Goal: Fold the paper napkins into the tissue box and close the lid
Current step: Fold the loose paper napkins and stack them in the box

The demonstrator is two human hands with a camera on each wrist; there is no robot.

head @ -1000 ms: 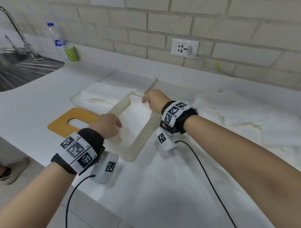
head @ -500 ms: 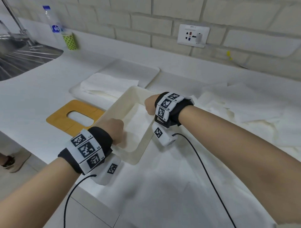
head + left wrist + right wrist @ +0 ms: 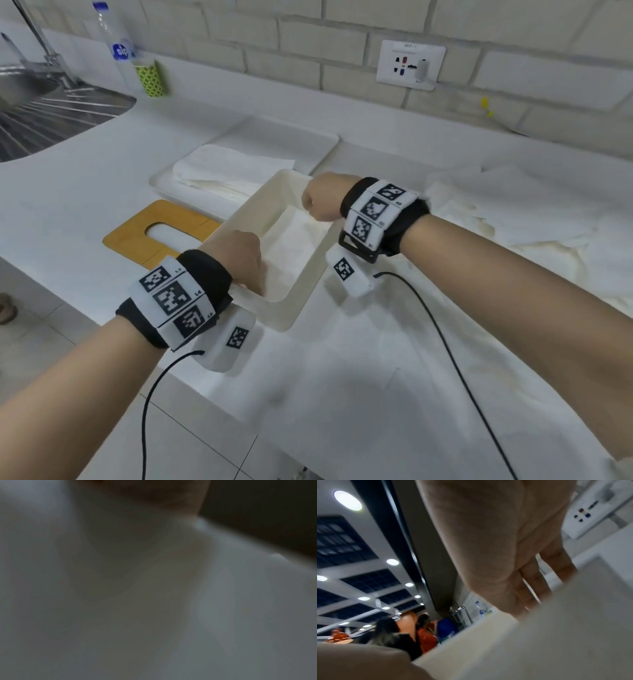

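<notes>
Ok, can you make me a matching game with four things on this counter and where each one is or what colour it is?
Things:
1. tissue box
2. wooden lid
3. green cup
4. wall socket

Clues:
A. on the brick wall
B. flat on the counter, orange-brown, with a slot
C. beside the water bottle near the sink
D. gripped by both hands, napkin inside

Pairs: 1-D, 2-B, 3-C, 4-A
</notes>
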